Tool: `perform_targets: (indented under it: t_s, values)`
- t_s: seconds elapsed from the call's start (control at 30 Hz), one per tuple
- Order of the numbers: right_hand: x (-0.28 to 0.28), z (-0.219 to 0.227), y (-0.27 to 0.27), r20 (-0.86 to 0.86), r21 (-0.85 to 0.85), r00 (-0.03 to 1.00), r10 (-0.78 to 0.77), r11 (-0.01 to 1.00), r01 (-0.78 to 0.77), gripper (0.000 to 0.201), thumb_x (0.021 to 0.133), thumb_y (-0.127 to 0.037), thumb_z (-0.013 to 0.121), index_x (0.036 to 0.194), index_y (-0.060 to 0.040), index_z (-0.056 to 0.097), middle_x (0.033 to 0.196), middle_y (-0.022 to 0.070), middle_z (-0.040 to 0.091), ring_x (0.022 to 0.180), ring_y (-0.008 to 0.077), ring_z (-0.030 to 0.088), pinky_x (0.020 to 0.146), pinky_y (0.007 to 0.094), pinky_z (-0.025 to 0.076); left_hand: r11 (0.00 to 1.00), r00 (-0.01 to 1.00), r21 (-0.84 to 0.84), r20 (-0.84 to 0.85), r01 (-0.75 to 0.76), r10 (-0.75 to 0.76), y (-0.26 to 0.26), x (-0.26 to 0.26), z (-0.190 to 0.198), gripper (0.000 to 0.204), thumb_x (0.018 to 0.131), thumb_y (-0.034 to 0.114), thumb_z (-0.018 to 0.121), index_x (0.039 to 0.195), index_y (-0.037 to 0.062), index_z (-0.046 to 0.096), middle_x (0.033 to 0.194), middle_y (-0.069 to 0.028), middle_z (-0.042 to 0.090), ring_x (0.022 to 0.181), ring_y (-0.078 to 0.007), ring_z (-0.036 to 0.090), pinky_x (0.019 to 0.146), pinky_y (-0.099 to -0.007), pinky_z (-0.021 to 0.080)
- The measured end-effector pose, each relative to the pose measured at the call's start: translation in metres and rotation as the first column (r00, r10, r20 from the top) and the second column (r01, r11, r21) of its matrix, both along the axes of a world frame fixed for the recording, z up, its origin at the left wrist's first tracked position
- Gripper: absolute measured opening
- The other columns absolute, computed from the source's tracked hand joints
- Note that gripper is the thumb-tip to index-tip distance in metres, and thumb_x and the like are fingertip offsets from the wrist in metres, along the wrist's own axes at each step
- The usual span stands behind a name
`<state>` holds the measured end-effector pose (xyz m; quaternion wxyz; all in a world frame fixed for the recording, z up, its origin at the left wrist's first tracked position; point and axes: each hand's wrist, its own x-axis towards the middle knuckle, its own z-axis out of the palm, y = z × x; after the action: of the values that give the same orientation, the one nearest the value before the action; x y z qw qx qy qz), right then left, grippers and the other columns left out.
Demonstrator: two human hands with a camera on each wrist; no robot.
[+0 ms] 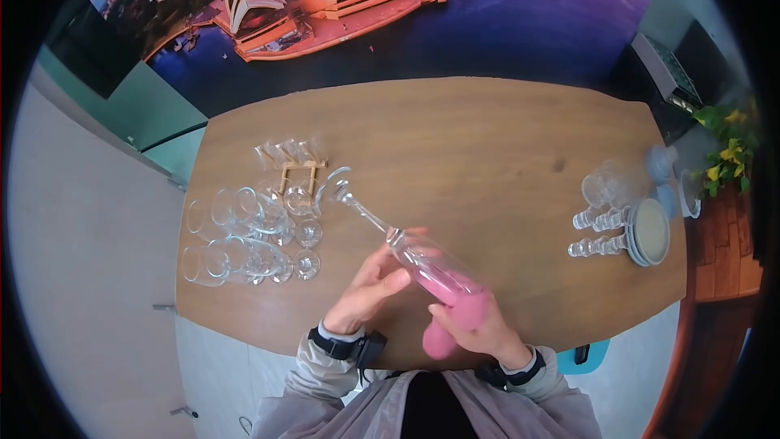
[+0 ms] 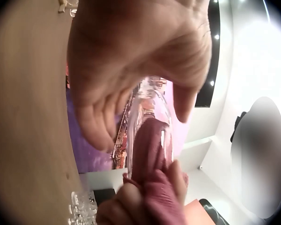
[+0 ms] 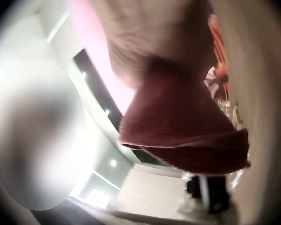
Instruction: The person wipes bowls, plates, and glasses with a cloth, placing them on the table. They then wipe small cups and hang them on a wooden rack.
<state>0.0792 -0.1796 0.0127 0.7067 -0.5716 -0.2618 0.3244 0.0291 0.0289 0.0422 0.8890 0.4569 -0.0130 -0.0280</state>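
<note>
Champagne flute (image 1: 406,248) sits lower centre of the head view, tilted above the bench (image 1: 487,162), its foot pointing to the upper left and its bowl toward the person. The left hand (image 1: 370,289) curls its fingers round the bowl near the stem. The right hand (image 1: 479,329) grips a pink cloth (image 1: 459,309) pushed into the bowl's mouth. More glasses (image 1: 244,236) lie at centre left; stacked plates (image 1: 650,232) rest at the right edge.
</note>
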Motion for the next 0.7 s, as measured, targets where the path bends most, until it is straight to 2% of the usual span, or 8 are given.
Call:
perform_targets:
  t_s: [0.07, 0.13, 0.2, 0.37, 0.5, 0.6, 0.67, 0.7]
  values:
    - [0.001, -0.016, 0.002, 0.806, -0.11, 0.591, -0.02, 0.977, 0.183, 0.032, 0.091, -0.009, 0.074, 0.118, 0.0022, 0.062, 0.105, 0.0048, 0.067, 0.087, 0.0146, 0.066, 0.076, 0.0293, 0.054, 0.995, 0.965, 0.1, -0.258, -0.018, 0.044, 0.002, -0.005, -0.012, 0.054, 0.096, 0.014, 0.069, 0.142, -0.001, 0.047, 0.134, -0.0175, 0.061, 0.124, -0.0235, 0.059, 0.108, -0.0372, 0.045]
    - [0.002, -0.022, 0.003, 0.797, -0.062, 0.602, -0.049, 0.985, 0.163, 0.031, 0.091, -0.009, 0.074, 0.117, 0.004, 0.064, 0.107, 0.0038, 0.068, 0.087, 0.0145, 0.067, 0.074, 0.0283, 0.053, 0.987, 0.956, 0.155, -0.285, -0.03, 0.073, 0.0, -0.003, -0.016, 0.06, 0.093, 0.02, 0.073, 0.141, -0.0022, 0.047, 0.137, -0.0189, 0.059, 0.122, -0.023, 0.059, 0.107, -0.038, 0.045]
    - [0.001, -0.008, 0.004, 0.133, 0.016, 0.99, -0.054, 0.998, 0.053, 0.029, 0.096, -0.016, 0.07, 0.12, -0.0023, 0.062, 0.11, 0.0047, 0.067, 0.096, 0.0102, 0.065, 0.079, 0.0294, 0.053, 0.976, 0.946, 0.216, -0.308, -0.037, 0.104, 0.002, -0.003, -0.016, 0.066, 0.089, 0.026, 0.077, 0.141, -0.0034, 0.047, 0.14, -0.0204, 0.057, 0.12, -0.0226, 0.06, 0.107, -0.0389, 0.045]
    - [-0.007, -0.004, -0.011, -0.643, 0.079, 0.765, -0.009, 0.994, 0.078, 0.031, 0.099, -0.018, 0.068, 0.126, -0.0059, 0.06, 0.106, 0.0027, 0.065, 0.094, 0.0096, 0.063, 0.078, 0.0285, 0.053, 0.95, 1.0, 0.311, 0.02, 0.008, -0.015, 0.008, -0.003, -0.01, 0.066, 0.093, 0.031, 0.074, 0.141, -0.0038, 0.046, 0.138, -0.0203, 0.059, 0.122, -0.0256, 0.059, 0.108, -0.04, 0.045]
    - [0.0, -0.017, -0.003, 0.218, -0.06, 0.974, -0.064, 0.995, 0.079, 0.035, 0.097, -0.02, 0.071, 0.127, -0.0061, 0.06, 0.099, 0.0008, 0.066, 0.088, 0.0113, 0.065, 0.075, 0.0285, 0.054, 0.996, 0.987, 0.093, -0.162, 0.012, 0.003, 0.007, -0.012, -0.021, 0.057, 0.099, 0.024, 0.066, 0.144, -0.0017, 0.043, 0.14, -0.0205, 0.058, 0.13, -0.0274, 0.056, 0.111, -0.0403, 0.043]
    - [-0.007, -0.025, 0.0, 0.721, -0.145, 0.693, 0.019, 0.982, 0.124, 0.037, 0.096, -0.022, 0.073, 0.125, -0.0039, 0.059, 0.099, 0.0009, 0.065, 0.088, 0.0121, 0.064, 0.075, 0.0277, 0.053, 0.996, 0.928, 0.081, -0.366, -0.044, 0.071, 0.004, -0.006, -0.031, 0.062, 0.095, 0.029, 0.071, 0.141, 0.0, 0.042, 0.141, -0.0267, 0.054, 0.129, -0.0303, 0.057, 0.11, -0.0425, 0.045]
    - [-0.014, -0.017, -0.002, -0.33, 0.028, 0.944, -0.005, 0.999, 0.015, 0.039, 0.097, -0.025, 0.072, 0.126, -0.0033, 0.058, 0.101, 0.0018, 0.065, 0.088, 0.0124, 0.064, 0.076, 0.0277, 0.053, 0.988, 0.975, 0.15, -0.211, -0.035, 0.067, 0.003, -0.01, -0.025, 0.058, 0.096, 0.029, 0.069, 0.139, 0.0007, 0.043, 0.14, -0.0262, 0.055, 0.128, -0.0305, 0.058, 0.109, -0.0424, 0.045]
    - [-0.012, -0.013, -0.007, -0.331, 0.026, 0.943, -0.017, 0.999, 0.027, 0.039, 0.097, -0.025, 0.072, 0.126, -0.0033, 0.058, 0.101, 0.0018, 0.065, 0.088, 0.0124, 0.064, 0.076, 0.0277, 0.053, 0.976, 0.997, 0.214, -0.061, -0.042, 0.057, 0.003, -0.013, -0.021, 0.053, 0.098, 0.029, 0.068, 0.137, 0.0014, 0.045, 0.139, -0.0257, 0.055, 0.128, -0.0307, 0.058, 0.108, -0.0422, 0.046]
